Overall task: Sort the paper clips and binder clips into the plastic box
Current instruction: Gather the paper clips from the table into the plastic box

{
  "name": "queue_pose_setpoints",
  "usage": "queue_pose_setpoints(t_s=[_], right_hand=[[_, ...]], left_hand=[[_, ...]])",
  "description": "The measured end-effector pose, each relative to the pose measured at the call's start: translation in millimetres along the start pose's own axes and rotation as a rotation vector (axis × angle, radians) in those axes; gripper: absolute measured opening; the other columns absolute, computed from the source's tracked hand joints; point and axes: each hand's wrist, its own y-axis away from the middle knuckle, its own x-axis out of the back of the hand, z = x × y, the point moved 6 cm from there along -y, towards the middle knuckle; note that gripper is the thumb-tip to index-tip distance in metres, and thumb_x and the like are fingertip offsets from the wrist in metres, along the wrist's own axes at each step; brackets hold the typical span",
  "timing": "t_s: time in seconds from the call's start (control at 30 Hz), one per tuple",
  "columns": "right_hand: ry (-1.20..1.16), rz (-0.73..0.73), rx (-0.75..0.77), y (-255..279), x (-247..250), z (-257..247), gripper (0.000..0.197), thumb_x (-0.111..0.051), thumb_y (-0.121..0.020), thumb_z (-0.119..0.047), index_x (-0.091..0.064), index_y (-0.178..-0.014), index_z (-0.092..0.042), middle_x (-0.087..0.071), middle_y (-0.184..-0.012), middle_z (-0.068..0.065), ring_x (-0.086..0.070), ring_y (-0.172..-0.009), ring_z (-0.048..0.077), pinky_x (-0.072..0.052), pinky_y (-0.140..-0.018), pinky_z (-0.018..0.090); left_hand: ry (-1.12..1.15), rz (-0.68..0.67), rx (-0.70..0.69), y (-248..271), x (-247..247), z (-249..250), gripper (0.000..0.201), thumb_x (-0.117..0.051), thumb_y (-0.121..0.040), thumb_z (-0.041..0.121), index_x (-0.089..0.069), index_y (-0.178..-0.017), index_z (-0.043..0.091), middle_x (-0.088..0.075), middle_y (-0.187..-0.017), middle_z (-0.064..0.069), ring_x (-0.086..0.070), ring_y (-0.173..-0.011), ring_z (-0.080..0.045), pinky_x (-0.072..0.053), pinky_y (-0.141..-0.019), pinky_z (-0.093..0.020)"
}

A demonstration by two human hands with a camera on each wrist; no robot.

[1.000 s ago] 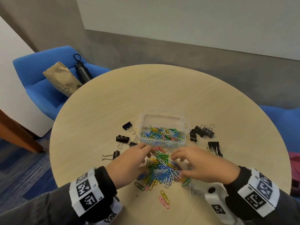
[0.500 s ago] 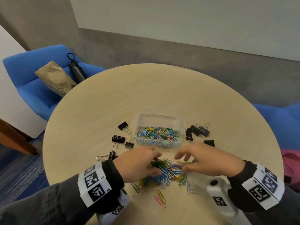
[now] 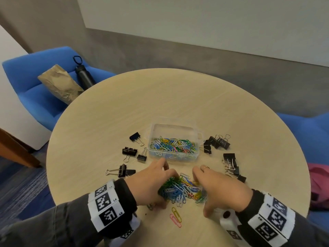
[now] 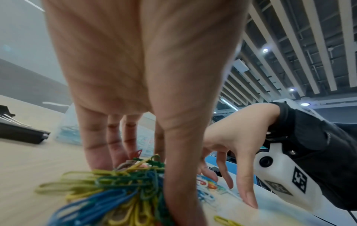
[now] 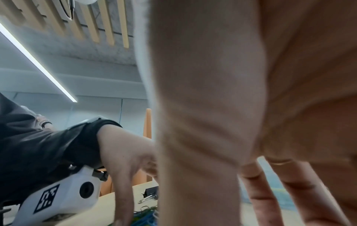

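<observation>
A clear plastic box (image 3: 195,138) holding several coloured paper clips stands mid-table. In front of it lies a loose pile of paper clips (image 3: 183,190). My left hand (image 3: 165,190) grips the pile's left part, fingers behind and thumb in front; the left wrist view shows the bunch of clips (image 4: 108,191) between them. My right hand (image 3: 201,193) stands on spread fingertips at the pile's right edge, thumb apart, holding nothing. Black binder clips lie left (image 3: 129,152) and right (image 3: 217,141) of the box.
Two loose paper clips (image 3: 175,217) lie near the table's (image 3: 106,113) front edge. More binder clips (image 3: 231,163) sit beside my right hand, and one (image 3: 121,171) beside my left wrist. A blue chair (image 3: 35,90) with a bottle and paper bag stands at back left.
Both hands drew in around the pile and dropped onto it. My left hand's fingers and thumb closed on a bunch of clips; the right hand's fingers came down at the right edge.
</observation>
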Motion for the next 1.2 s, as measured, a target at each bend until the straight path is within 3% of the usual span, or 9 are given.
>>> queue_pose_setpoints(t_s=[0.1,0.23,0.37,0.57,0.63,0.83,0.93,1.07,1.2], right_hand=[[-0.054,0.05,0.058,-4,2,-3,0.057,-0.082,-0.067,-0.027,-0.044,-0.11,-0.02,-0.049,-0.112,0.001,-0.051,-0.096,0.018,-0.045,-0.076,0.03],[-0.041,0.097,0.118,-8,3,-4,0.037,-0.079,-0.072,-0.03,-0.052,-0.097,-0.02,-0.049,-0.099,-0.003,-0.051,-0.091,0.019,-0.037,-0.063,0.022],[0.009,0.098,0.153,-10,0,-2,0.027,-0.075,-0.075,-0.034,-0.058,-0.09,-0.021,-0.044,-0.093,-0.006,-0.052,-0.089,0.02,-0.034,-0.059,0.022],[0.024,0.168,0.175,-12,9,0,0.003,-0.063,-0.081,-0.02,-0.061,-0.08,-0.021,-0.046,-0.091,-0.003,-0.054,-0.087,0.02,-0.041,-0.067,0.026],[-0.004,0.176,0.174,-13,13,2,0.01,-0.063,-0.08,-0.017,-0.058,-0.079,-0.025,-0.049,-0.089,-0.004,-0.056,-0.086,0.019,-0.044,-0.069,0.027],[-0.177,0.221,0.179,-13,35,12,0.005,-0.07,-0.081,-0.016,-0.066,-0.08,-0.019,-0.067,-0.082,-0.006,-0.064,-0.075,0.006,-0.053,-0.07,0.021],[-0.26,0.279,0.169,-12,54,19,0.009,-0.075,-0.078,-0.016,-0.067,-0.075,-0.02,-0.07,-0.075,-0.005,-0.067,-0.072,0.006,-0.055,-0.073,0.024],[-0.359,0.48,0.149,-13,87,27,0.008,-0.077,-0.074,-0.013,-0.069,-0.074,-0.016,-0.071,-0.072,-0.001,-0.067,-0.069,0.013,-0.05,-0.066,0.022],[-0.403,0.69,0.172,-22,110,25,0.006,-0.075,-0.077,-0.013,-0.07,-0.078,-0.016,-0.072,-0.076,-0.002,-0.067,-0.072,0.008,-0.051,-0.067,0.021]], left_hand=[[0.002,0.022,-0.007,0,3,2,0.061,-0.074,-0.079,0.025,-0.045,-0.132,0.031,-0.036,-0.13,0.001,-0.045,-0.114,-0.016,-0.043,-0.098,-0.027],[-0.025,0.024,-0.007,0,5,4,0.045,-0.07,-0.083,0.024,-0.053,-0.124,0.03,-0.043,-0.124,0.001,-0.053,-0.108,-0.018,-0.047,-0.091,-0.03],[-0.002,0.001,0.012,-1,6,1,0.031,-0.066,-0.087,0.026,-0.059,-0.116,0.025,-0.048,-0.116,0.0,-0.054,-0.104,-0.02,-0.047,-0.088,-0.033],[0.026,0.063,0.002,-3,16,-4,0.021,-0.061,-0.091,0.022,-0.065,-0.111,0.021,-0.058,-0.112,-0.001,-0.054,-0.103,-0.018,-0.043,-0.087,-0.028],[0.042,0.099,-0.011,-3,20,-4,0.019,-0.061,-0.091,0.02,-0.066,-0.109,0.019,-0.063,-0.111,-0.001,-0.056,-0.102,-0.016,-0.044,-0.086,-0.027],[0.142,0.155,-0.015,-6,26,-12,0.012,-0.065,-0.088,0.016,-0.071,-0.099,0.018,-0.072,-0.097,0.003,-0.064,-0.086,-0.01,-0.049,-0.079,-0.02],[0.213,0.191,-0.01,-6,36,-16,0.011,-0.066,-0.087,0.014,-0.072,-0.096,0.015,-0.073,-0.09,0.0,-0.065,-0.075,-0.008,-0.052,-0.069,-0.016],[0.292,0.295,-0.027,-4,63,-17,0.01,-0.067,-0.087,0.012,-0.073,-0.095,0.013,-0.073,-0.084,-0.001,-0.068,-0.069,-0.013,-0.056,-0.067,-0.024],[0.291,0.508,-0.024,-13,96,-21,0.014,-0.065,-0.088,0.01,-0.073,-0.099,0.015,-0.073,-0.094,0.0,-0.065,-0.078,-0.01,-0.054,-0.077,-0.024]])
